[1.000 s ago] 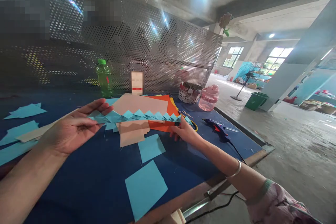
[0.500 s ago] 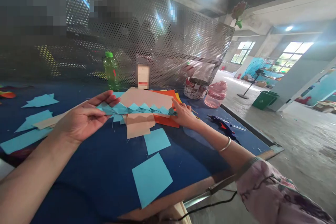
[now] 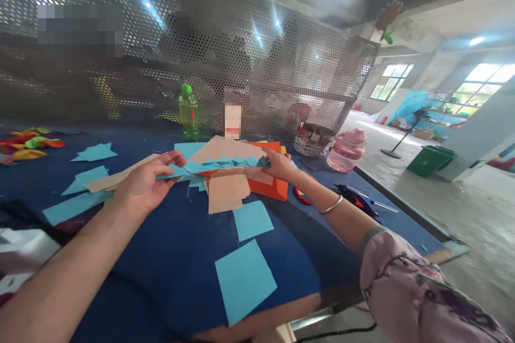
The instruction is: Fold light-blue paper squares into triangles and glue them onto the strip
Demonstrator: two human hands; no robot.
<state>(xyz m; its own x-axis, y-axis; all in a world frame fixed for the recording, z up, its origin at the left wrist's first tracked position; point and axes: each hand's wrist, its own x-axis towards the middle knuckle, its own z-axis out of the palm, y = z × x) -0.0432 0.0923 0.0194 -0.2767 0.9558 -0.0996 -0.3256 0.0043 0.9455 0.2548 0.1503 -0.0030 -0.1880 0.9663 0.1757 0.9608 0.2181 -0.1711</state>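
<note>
A long strip of folded blue paper with a zigzag edge (image 3: 225, 163) stretches between my two hands above the table. The fingers and thumb of my left hand (image 3: 151, 179) pinch its left end. At the other end, my right hand (image 3: 279, 164) grips the strip between thumb and fingers. Behind and below it lie pinkish-beige paper sheets (image 3: 227, 193) and orange paper (image 3: 269, 189). Two blue paper squares, a nearer one (image 3: 246, 281) and a farther one (image 3: 253, 220), rest on the table in front.
More blue paper (image 3: 78, 206) lies at the left. Along the back stand a green bottle (image 3: 189, 115) and a round container (image 3: 314, 140). A pink bottle (image 3: 346, 151) and a glue gun (image 3: 358, 199) are at the right, near the table edge. A perforated metal screen (image 3: 265, 75) rises behind.
My view has swung a little left, so the table things sit farther right. Both hands still hold the strip, which now looks flatter and turned slightly.
</note>
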